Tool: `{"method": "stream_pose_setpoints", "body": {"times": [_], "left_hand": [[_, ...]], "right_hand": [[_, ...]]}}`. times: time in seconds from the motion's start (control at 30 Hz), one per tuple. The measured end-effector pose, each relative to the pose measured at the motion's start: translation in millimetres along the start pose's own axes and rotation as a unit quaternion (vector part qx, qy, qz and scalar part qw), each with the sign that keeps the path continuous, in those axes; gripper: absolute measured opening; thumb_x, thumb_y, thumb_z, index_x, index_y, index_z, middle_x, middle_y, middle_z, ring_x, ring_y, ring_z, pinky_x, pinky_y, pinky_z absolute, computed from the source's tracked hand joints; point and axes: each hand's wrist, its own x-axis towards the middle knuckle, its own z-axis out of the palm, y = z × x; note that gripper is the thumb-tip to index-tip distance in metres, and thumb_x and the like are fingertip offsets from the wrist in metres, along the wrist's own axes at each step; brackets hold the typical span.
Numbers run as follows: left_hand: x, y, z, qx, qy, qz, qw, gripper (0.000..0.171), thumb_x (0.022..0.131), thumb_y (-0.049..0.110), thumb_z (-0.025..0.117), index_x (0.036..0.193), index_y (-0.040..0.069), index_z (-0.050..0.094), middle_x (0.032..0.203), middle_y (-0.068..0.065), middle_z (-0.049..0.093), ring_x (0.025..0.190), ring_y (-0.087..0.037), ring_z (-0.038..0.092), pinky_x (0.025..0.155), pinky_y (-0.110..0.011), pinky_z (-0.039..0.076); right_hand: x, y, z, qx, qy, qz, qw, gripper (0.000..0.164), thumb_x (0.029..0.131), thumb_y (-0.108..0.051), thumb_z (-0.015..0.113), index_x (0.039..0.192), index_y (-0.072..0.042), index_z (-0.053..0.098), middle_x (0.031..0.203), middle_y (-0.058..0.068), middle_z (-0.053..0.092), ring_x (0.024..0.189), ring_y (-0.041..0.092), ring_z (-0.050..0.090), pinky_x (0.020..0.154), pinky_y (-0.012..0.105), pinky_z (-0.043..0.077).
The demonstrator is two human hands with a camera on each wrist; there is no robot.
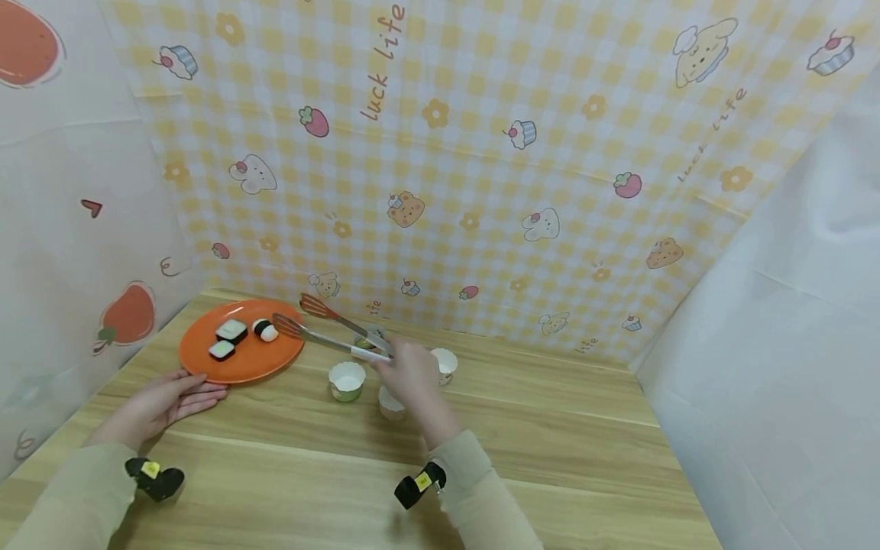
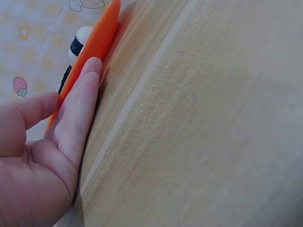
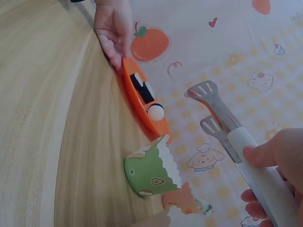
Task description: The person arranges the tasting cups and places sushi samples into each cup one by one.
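Observation:
My left hand [image 1: 168,401] pinches the near edge of an orange oval plate [image 1: 250,370], thumb at the rim and fingers beneath, as the left wrist view shows. Two square sushi rolls [image 1: 231,331] and a rice ball with a black band [image 1: 265,330] lie on the plate. Metal tongs [image 1: 337,341] with white handles are gripped in my right hand [image 1: 412,374]. Their slotted tips stand apart near the plate's right side, with nothing between them. Below the tongs in the head view is a green paper cup [image 1: 347,382].
More paper cups stand around my right hand: a white-rimmed one [image 1: 445,365], a pale one [image 1: 392,403] and one partly hidden behind the tongs. A wooden table [image 1: 550,443] carries everything. A yellow checked cloth [image 1: 481,176] hangs along the back, with white cloth [image 1: 777,328] at the sides.

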Motion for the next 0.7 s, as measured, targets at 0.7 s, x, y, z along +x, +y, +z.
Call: {"method": "stream_pose_setpoints", "body": {"times": [0.7], "left_hand": [[-1.1, -1.8, -0.8, 0.000, -0.008, 0.012, 0.9999, 0.023, 0.105, 0.009, 0.035, 0.123, -0.003, 0.028, 0.093, -0.010, 0.070, 0.089, -0.020, 0.069, 0.086, -0.036, 0.055]], "right_hand": [[10, -20, 20, -0.045, -0.015, 0.008, 0.999, 0.045, 0.086, -0.044, 0.070, 0.119, -0.014, 0.067, 0.099, -0.001, 0.070, 0.070, 0.013, 0.062, 0.053, 0.027, 0.047]]}}
